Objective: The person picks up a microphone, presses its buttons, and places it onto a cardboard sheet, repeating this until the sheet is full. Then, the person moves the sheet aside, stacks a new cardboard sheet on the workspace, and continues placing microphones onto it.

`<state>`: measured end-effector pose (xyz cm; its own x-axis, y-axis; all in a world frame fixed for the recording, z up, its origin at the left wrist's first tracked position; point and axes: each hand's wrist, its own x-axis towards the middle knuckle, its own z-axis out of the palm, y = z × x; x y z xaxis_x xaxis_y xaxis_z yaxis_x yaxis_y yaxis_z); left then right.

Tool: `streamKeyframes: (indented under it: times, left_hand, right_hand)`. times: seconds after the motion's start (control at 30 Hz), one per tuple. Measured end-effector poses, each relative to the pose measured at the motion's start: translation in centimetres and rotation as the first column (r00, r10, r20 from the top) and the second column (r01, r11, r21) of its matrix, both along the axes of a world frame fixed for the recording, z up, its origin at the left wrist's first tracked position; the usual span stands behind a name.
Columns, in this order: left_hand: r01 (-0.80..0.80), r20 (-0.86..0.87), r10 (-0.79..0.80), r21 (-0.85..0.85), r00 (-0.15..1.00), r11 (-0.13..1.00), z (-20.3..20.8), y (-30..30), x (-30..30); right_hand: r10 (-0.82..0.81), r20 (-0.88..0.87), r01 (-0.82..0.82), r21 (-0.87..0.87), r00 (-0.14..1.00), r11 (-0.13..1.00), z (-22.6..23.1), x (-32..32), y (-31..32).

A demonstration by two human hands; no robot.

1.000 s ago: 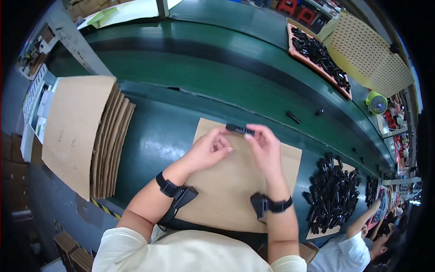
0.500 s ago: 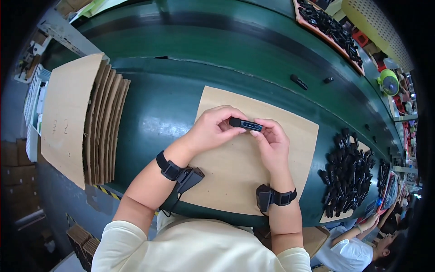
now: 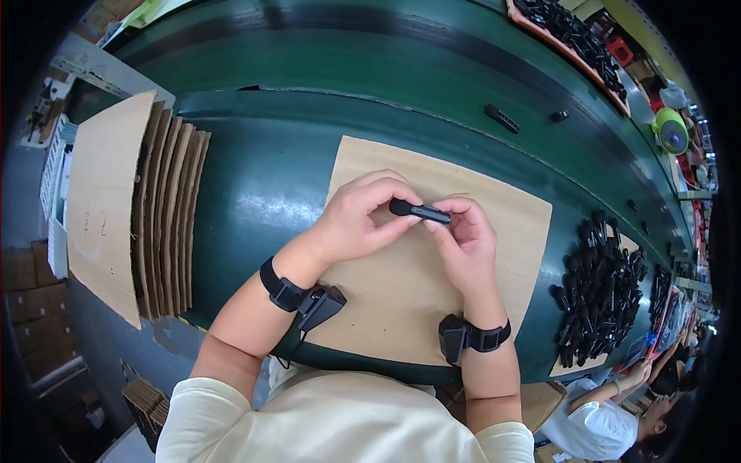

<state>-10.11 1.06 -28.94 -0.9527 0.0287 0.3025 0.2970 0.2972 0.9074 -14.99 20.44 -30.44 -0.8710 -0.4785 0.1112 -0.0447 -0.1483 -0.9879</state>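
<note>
A small black microphone (image 3: 426,211) with a thick rounded end and a slim body is held level above the cardboard sheet (image 3: 401,285). My left hand (image 3: 369,212) pinches its rounded end between thumb and fingers. At the slim end, my right hand (image 3: 465,235) grips it with thumb and forefinger. The narrow side of the body faces up.
A heap of similar black microphones (image 3: 598,293) lies on cardboard to the right. Two black pieces (image 3: 502,119) sit on the green bench beyond the sheet. Folded cardboard (image 3: 154,216) stands at left. Another person (image 3: 594,420) works at lower right.
The microphone has been rolled about its length: its panel with small dots, visible before, has turned out of sight. Both hands keep their grip. My view has shifted slightly.
</note>
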Motion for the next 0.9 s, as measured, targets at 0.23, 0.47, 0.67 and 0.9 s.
streamKeyframes:
  times: [0.23,0.47,0.67,0.9]
  left_hand:
    - [-0.020,-0.103,0.015,-0.052,0.995,0.998,-0.7,0.7,-0.3]
    - [-0.079,-0.025,0.076,-0.501,0.997,0.862,2.8,0.9,1.4]
    - [0.001,0.088,0.092,-0.732,0.992,0.681,3.7,0.7,6.0]
    - [-0.067,-0.035,0.060,-0.713,0.998,0.698,2.2,0.4,7.7]
  right_hand:
    - [-0.025,-0.462,0.088,0.115,0.887,0.989,1.1,0.3,-0.4]
    - [-0.099,-0.195,0.117,0.081,0.976,0.990,0.2,0.4,-0.2]
    - [-0.140,-0.004,0.140,0.042,0.990,0.989,0.4,-0.2,-0.3]
    - [0.014,-0.425,0.156,0.361,0.905,0.919,3.5,0.5,-3.6]
